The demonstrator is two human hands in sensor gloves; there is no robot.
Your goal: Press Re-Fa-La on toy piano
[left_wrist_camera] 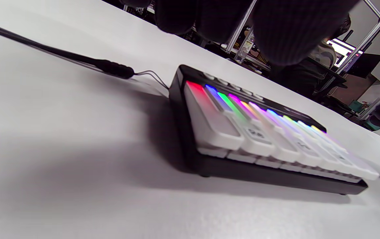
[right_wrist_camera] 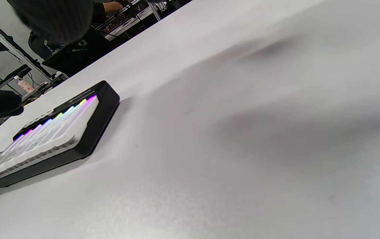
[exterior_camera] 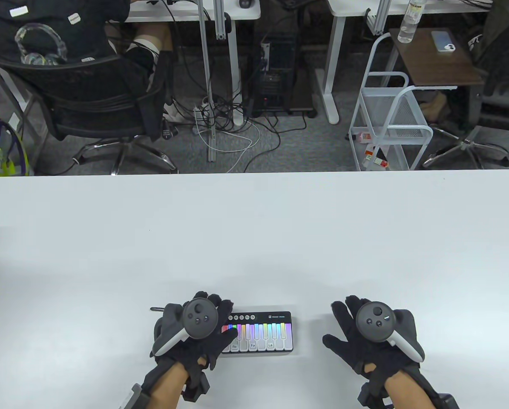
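Note:
The toy piano [exterior_camera: 265, 336] is a small black box with white keys lit in rainbow colours, near the table's front edge. Labels Re [exterior_camera: 234, 346], Fa [exterior_camera: 252, 345] and La [exterior_camera: 270, 344] mark three keys. My left hand [exterior_camera: 214, 326] hovers over the piano's left end, its thumb [exterior_camera: 231, 336] reaching across the leftmost keys. In the left wrist view the fingers [left_wrist_camera: 289, 33] hang above the piano [left_wrist_camera: 269, 139], whose keys look level. My right hand [exterior_camera: 356, 330] lies spread and empty on the table to the right of the piano [right_wrist_camera: 53, 132].
A thin black cable [left_wrist_camera: 77, 59] runs from the piano's left end across the white table [exterior_camera: 254, 238], also seen beside my left hand in the table view [exterior_camera: 156, 309]. Office chairs, desks and a white wire cart [exterior_camera: 390, 123] stand beyond the table's far edge.

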